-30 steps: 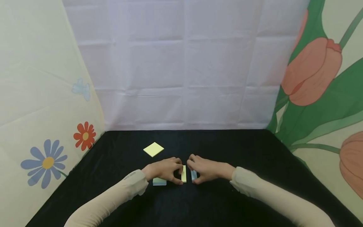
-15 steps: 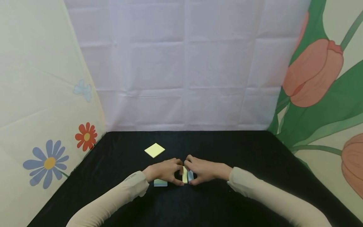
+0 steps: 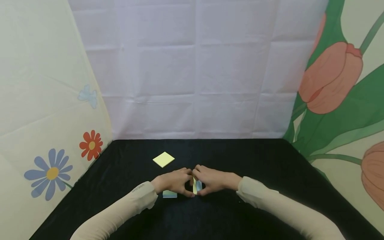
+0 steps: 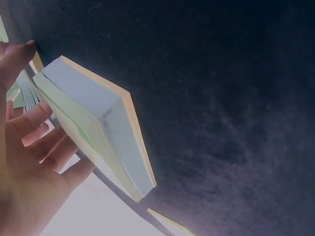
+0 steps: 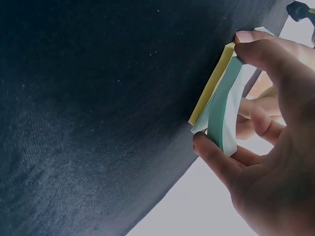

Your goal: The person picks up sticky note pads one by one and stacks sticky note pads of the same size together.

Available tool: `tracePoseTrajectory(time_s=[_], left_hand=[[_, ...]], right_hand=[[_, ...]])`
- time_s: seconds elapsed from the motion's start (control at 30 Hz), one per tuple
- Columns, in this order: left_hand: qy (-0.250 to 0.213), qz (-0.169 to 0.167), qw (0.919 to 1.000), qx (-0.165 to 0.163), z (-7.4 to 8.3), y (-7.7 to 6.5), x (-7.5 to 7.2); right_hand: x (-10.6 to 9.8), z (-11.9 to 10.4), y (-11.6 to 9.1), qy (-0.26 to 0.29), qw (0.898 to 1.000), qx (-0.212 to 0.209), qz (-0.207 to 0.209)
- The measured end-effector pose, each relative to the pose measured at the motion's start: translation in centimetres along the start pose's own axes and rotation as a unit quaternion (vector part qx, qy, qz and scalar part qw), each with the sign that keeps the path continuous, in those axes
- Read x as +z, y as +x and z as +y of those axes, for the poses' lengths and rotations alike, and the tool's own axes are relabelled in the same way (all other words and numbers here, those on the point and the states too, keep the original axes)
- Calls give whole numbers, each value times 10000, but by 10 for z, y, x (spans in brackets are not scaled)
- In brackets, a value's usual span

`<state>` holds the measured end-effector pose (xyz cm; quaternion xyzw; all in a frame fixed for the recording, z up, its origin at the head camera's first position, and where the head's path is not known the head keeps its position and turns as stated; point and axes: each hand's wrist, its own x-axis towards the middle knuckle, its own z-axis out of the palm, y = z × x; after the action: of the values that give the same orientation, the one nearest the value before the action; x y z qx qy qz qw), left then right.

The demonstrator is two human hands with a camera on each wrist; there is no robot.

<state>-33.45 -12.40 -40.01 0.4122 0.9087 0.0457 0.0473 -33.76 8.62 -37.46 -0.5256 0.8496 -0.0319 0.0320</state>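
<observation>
My left hand (image 3: 175, 181) and right hand (image 3: 214, 180) meet over the middle of the black table. Between thumb and fingers, the left hand holds a narrow yellow sticky note pad (image 3: 195, 186) on its edge. Facing it, a light blue-green sticky note pad (image 5: 226, 105) is gripped by the right hand at its ends, slightly bowed with some sheets fanning out. In the right wrist view the yellow pad (image 5: 212, 86) stands right alongside it. Beneath the left wrist lies a thicker stack of sticky notes (image 4: 93, 115), pale green over blue with a yellowish bottom layer.
A yellow sticky note pad (image 3: 163, 159) lies turned like a diamond farther back on the black tablecloth (image 3: 240, 156). A white cloth (image 3: 195, 66) hangs behind the table, with flower-printed cloths (image 3: 336, 76) at both sides.
My right hand has moved left with the blue-green pad, bringing it up against the yellow one. The left hand has stayed nearly still.
</observation>
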Motion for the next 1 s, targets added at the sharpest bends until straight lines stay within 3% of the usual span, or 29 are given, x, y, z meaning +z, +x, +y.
tracePoseTrajectory(time_s=[1.0], left_hand=[[-111, -143, 9998, 35, -4, 0, 1]], right_hand=[[7, 1, 5, 328, 9994, 110, -67]])
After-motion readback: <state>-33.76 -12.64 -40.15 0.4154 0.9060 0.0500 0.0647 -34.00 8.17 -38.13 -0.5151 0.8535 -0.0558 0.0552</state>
